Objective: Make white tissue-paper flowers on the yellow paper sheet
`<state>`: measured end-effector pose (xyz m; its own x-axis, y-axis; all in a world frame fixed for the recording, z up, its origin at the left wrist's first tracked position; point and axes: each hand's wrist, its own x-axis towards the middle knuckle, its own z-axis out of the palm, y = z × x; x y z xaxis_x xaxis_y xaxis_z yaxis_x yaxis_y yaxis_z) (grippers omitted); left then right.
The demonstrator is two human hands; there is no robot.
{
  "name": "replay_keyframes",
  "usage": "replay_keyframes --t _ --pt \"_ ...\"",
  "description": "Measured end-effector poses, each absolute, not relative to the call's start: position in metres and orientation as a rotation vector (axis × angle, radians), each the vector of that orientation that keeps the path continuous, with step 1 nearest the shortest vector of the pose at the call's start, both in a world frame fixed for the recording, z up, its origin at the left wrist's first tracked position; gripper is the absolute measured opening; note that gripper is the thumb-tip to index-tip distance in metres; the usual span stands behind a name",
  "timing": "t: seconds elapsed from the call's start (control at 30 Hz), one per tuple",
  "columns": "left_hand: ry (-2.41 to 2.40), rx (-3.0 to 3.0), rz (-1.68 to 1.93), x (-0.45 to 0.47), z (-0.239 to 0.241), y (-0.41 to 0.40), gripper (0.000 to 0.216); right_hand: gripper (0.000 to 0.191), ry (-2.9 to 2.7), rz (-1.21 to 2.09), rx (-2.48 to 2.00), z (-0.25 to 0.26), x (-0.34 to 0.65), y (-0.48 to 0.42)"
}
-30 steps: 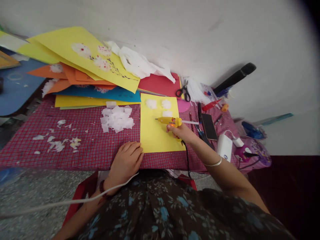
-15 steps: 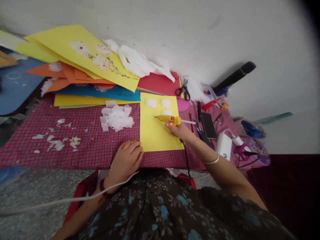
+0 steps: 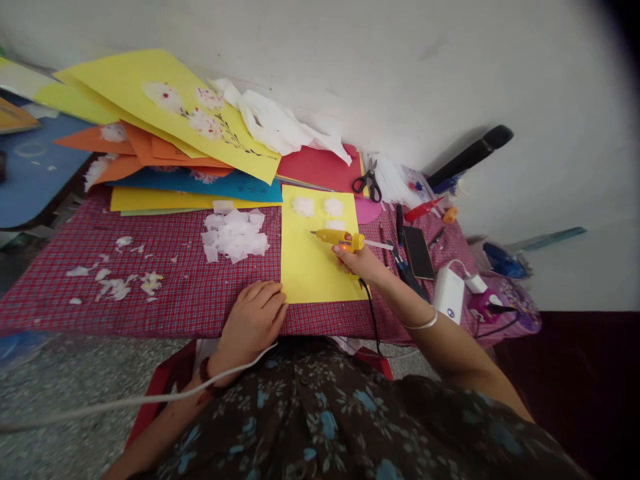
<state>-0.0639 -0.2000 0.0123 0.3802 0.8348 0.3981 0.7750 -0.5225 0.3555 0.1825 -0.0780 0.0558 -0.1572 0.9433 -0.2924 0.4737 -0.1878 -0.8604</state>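
My right hand (image 3: 356, 261) is closed around a yellow hot glue gun (image 3: 336, 237), its nozzle pointing left over a yellow sheet of paper (image 3: 313, 280). An orange light glows on the gun, and a whitish glue stick (image 3: 379, 245) sticks out of its back. White tissue tufts (image 3: 303, 207) sit on the upper part of the sheet; another white patch is partly hidden behind the gun. My left hand (image 3: 257, 310) lies flat, fingers stretched, at the sheet's lower left edge. Left of the sheet is a pile of white paper pieces (image 3: 235, 235).
Decorated coloured sheets (image 3: 200, 143) and a white plastic bag (image 3: 280, 123) lie at the back. Scissors (image 3: 369, 183), a phone (image 3: 419, 252) and a white power bank (image 3: 449, 295) are on the right. Scraps (image 3: 114, 288) litter the checked cloth's left side. A white cable (image 3: 150, 399) crosses my left forearm.
The view has shifted very slightly. Both hands, the glue gun and the sheet keep nearly the same places relative to each other.
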Motion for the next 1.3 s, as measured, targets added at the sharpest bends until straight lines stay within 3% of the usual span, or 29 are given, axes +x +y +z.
replay_keyframes --t 0.37,0.63,0.77,0.93,1.1,1.2,1.3 --pt "1.459 2.518 0.839 -0.064 0.013 -0.199 0.017 0.039 -1.681 1.367 -1.625 0.064 0.185 -0.08" --pt "1.482 2.523 0.828 -0.065 0.012 -0.2 0.016 0.025 -1.748 1.334 -1.671 0.06 0.185 -0.075" --pt "1.476 2.511 0.826 -0.065 0.012 -0.2 0.016 0.02 -1.925 1.311 -1.832 0.085 0.182 -0.051" --pt "1.485 2.517 0.807 -0.065 0.012 -0.2 0.016 0.028 -2.315 1.42 -1.926 0.132 0.171 0.0" --pt "1.47 2.518 0.834 -0.066 0.01 -0.201 0.016 0.039 -2.078 1.454 -1.552 0.161 0.207 -0.011" --pt "1.435 2.554 0.856 -0.068 0.007 -0.199 0.015 0.054 -1.831 1.618 -1.318 0.153 0.25 -0.052" --pt "1.418 2.597 0.869 -0.07 0.004 -0.196 0.014 0.054 -1.502 1.742 -1.208 0.134 0.285 -0.095"
